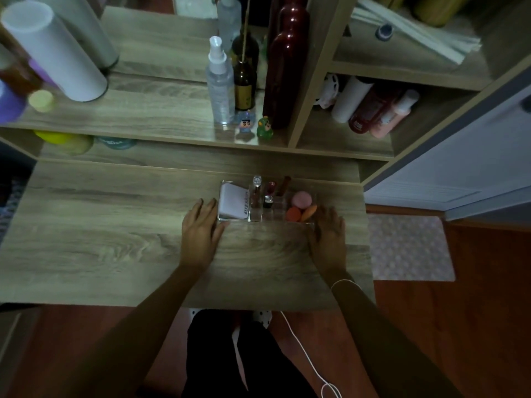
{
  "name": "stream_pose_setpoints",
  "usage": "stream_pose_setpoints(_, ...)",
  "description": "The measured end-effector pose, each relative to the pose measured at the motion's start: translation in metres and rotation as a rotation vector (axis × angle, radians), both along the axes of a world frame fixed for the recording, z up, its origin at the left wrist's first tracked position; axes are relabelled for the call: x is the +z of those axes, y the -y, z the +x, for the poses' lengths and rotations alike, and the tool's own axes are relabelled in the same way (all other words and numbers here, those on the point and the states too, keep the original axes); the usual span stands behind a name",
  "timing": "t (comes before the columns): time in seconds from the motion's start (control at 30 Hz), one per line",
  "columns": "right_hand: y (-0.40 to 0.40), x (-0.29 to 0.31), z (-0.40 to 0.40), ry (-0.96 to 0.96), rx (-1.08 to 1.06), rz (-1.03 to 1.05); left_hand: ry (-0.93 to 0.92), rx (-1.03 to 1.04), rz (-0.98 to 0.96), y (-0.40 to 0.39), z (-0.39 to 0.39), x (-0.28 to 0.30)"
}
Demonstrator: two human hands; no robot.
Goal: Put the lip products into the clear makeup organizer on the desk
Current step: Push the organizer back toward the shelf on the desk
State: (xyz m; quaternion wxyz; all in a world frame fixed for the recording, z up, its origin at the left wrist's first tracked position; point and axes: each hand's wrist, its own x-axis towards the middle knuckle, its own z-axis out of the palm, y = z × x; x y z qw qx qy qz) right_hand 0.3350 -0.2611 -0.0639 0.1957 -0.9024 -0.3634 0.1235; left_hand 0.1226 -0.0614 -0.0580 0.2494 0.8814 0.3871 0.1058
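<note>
The clear makeup organizer [265,222] stands on the wooden desk [100,231], toward its far right. Three lip products stand upright in its middle slots: one with a clear cap [256,191], a dark red one [269,195] and a brown tube [284,185]. A white compact [232,203] lies in the left compartment. Pink and orange sponges [301,208] fill the right one. My left hand [201,231] rests against the organizer's left front corner, my right hand [327,234] against its right front corner. Whether the fingers grip the walls I cannot tell.
Behind the desk a shelf carries a spray bottle [219,84], dark bottles [287,70], two small figurines [254,127] and a white cylinder [54,53]. Bottles lie in a cubby [370,107] at right. A patterned mat [411,248] is on the floor beside the desk.
</note>
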Motion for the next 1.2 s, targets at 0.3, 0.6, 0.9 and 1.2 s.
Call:
stream_pose_setpoints(0.3, 0.003, 0.006, 0.012, 0.002, -0.052, 0.004, 0.003, -0.038, 0.000, -0.002, 0.021, 0.002)
stream_pose_setpoints(0.6, 0.001, 0.008, 0.025, 0.041, -0.054, -0.008, -0.003, -0.070, 0.043, -0.006, 0.035, 0.002)
stream_pose_setpoints(0.9, 0.000, 0.008, 0.035, 0.067, -0.034, -0.054, -0.012, -0.087, 0.053, -0.011, 0.043, -0.001)
stream_pose_setpoints(1.2, 0.000, 0.016, 0.019, 0.060, -0.081, -0.003, -0.090, -0.072, 0.042, 0.007, 0.037, -0.001)
